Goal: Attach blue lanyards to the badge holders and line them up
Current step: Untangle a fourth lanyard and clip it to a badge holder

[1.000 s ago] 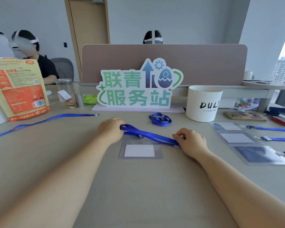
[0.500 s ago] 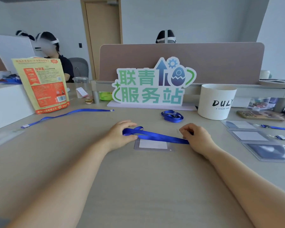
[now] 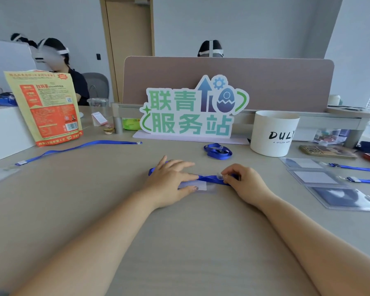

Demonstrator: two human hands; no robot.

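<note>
Left hand (image 3: pixel 171 181) pressed flat on badge holder (image 3: pixel 201 186), right hand (image 3: pixel 245 183) pinched lanyard clip (image 3: pixel 220 175) beside it; holder could slip if pressure eased.

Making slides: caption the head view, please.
Left hand presses the badge holder flat; right hand pinches the blue lanyard.

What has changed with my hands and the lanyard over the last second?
The left hand released the loop end of the blue lanyard, slid right and now presses flat on it and the badge holder. The right hand still pinches its clip end. The finished holders at right stayed put.
</note>
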